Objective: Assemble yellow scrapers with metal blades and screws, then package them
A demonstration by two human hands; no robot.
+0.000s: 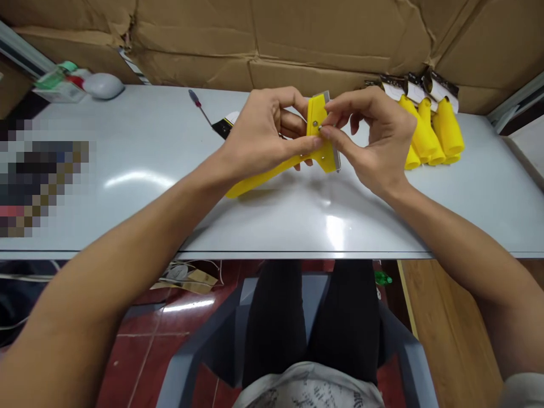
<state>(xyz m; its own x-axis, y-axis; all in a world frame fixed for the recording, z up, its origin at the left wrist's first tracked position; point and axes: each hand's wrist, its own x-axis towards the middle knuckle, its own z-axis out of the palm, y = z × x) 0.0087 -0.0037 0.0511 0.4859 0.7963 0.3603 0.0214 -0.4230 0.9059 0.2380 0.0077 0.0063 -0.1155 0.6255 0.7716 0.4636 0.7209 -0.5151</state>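
My left hand [272, 127] is closed around a yellow scraper [326, 158] and holds it above the white table, blade edge facing right. Its long yellow handle slants down to the left under my wrist. A metal blade strip runs along the head, and a screw sits in the yellow face. With thumb and index finger, my right hand [369, 133] pinches a small metal screw against that face. Behind my left hand lies a black and white packet [223, 128], partly hidden. A screwdriver [199, 105] rests just beyond it.
Several yellow scrapers [446, 133] with black and white card sleeves lie at the right back. A white mouse-shaped object [103, 86] and a small clear box [59, 85] stand at the back left. Cardboard [297, 39] lines the table's rear. The table's front edge [297, 255] crosses before my lap.
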